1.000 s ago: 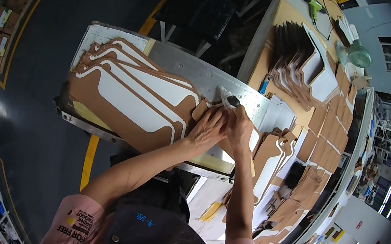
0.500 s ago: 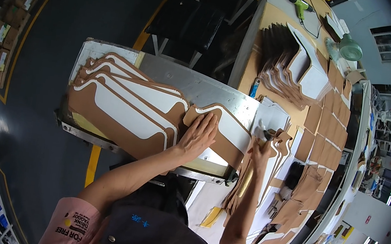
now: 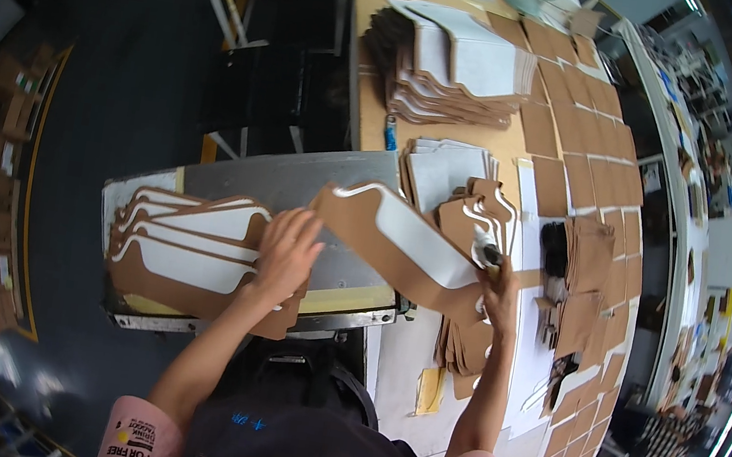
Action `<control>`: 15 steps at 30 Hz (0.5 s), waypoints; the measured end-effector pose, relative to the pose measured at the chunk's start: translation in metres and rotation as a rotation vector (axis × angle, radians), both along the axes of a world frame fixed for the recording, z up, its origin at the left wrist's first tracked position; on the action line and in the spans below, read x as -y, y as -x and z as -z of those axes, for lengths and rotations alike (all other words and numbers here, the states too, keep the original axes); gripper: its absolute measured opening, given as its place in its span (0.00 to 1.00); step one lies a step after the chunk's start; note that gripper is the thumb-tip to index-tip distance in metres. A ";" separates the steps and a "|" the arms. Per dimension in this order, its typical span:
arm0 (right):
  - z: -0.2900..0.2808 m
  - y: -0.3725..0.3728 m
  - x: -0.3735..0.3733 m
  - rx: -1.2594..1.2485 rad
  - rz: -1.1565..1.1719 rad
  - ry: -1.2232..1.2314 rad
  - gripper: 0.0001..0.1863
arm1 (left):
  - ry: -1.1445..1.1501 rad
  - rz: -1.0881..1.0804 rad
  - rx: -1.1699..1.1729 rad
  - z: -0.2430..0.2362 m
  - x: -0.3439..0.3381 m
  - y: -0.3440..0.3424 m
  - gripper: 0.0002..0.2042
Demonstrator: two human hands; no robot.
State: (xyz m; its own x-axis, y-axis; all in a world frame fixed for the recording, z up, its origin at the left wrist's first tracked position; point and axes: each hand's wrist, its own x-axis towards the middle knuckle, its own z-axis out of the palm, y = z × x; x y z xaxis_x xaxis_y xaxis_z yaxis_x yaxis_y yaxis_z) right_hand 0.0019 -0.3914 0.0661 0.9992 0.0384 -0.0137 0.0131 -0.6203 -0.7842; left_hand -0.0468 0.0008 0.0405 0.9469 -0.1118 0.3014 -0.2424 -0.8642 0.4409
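A long brown shaped piece with a white inlay [image 3: 411, 240] is tilted over the metal bench's right end, reaching toward the stack on the right. My right hand [image 3: 498, 296] is closed at its right end, with a small dark-handled tool with a whitish head [image 3: 488, 249] also in the grip. My left hand [image 3: 290, 251] has its fingers extended, over the right ends of a fanned pile of similar pieces [image 3: 185, 250]. Its fingertips are close to the held piece's left end; contact is unclear. Beneath and beyond my right hand lie more brown and white pieces [image 3: 484, 210].
The metal bench [image 3: 355, 171] stands before me. A large stack of brown and white pieces [image 3: 465, 55] lies on the table beyond, with a blue tool [image 3: 390, 134] beside it. Rows of brown sheets [image 3: 552, 133] cover the right side. A yellow pad [image 3: 429, 392] lies nearer me.
The piece has swung off the bench rightward, its right end now at my right hand. My left hand has left its flat rest on that piece and moved left. The view has turned.
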 end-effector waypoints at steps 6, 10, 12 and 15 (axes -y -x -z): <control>-0.007 0.062 0.082 -0.005 0.353 0.203 0.11 | -0.002 -0.160 -0.196 -0.008 -0.085 0.074 0.24; 0.071 0.099 0.134 0.087 0.480 0.613 0.14 | -0.043 -0.042 -0.299 -0.022 -0.098 0.078 0.27; 0.084 0.101 0.118 0.078 0.507 0.569 0.15 | -0.067 0.026 -0.337 -0.024 -0.105 0.071 0.29; 0.079 0.108 0.067 0.091 0.509 0.467 0.14 | -0.117 0.095 -0.345 -0.024 -0.112 0.063 0.30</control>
State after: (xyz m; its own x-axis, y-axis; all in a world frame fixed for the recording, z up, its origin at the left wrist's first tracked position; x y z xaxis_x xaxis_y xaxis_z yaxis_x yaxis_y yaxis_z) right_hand -0.1061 -0.4588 -0.0132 0.8892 -0.4248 0.1697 -0.3162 -0.8389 -0.4429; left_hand -0.1095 0.1127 0.0643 0.9743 -0.2188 -0.0535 -0.1784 -0.8945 0.4100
